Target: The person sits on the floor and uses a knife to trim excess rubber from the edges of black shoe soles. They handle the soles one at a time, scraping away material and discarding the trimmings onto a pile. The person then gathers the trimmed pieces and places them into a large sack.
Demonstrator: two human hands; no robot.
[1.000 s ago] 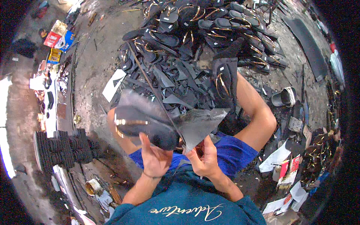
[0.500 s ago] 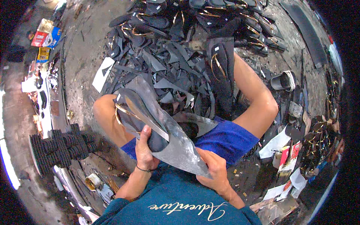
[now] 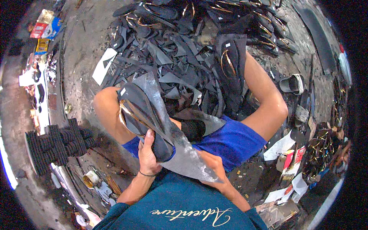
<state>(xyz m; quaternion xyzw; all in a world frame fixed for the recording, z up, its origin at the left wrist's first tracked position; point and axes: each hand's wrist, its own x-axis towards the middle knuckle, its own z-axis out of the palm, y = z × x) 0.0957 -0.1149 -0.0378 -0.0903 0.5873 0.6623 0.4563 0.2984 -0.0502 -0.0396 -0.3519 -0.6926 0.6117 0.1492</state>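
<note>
My left hand (image 3: 148,156) is closed round the heel of a black flip-flop (image 3: 138,112) with gold-edged straps, thumb on top. A grey rubber-like sheet (image 3: 183,156) with whitish smears lies against the flip-flop's underside and sticks out along its right side, narrowing to a tip near my lap. Behind that tip is my right hand (image 3: 217,164), its knuckles bent. The sheet hides most of its fingers, and I cannot make out what they hold. Another flip-flop (image 3: 229,61), on a dark piece of sheet, leans by my right knee.
Dark offcuts (image 3: 180,69) are heaped between my legs. Beyond them lie several finished-looking flip-flops (image 3: 165,13). A stack of ridged black pieces (image 3: 57,147) stands at left. On the right are a cut dark container (image 3: 292,83) and white paper (image 3: 280,147).
My right hand has slipped further behind the sheet's narrow end. The flip-flop has turned slightly and shows more of its top, with my left hand still on its heel.
</note>
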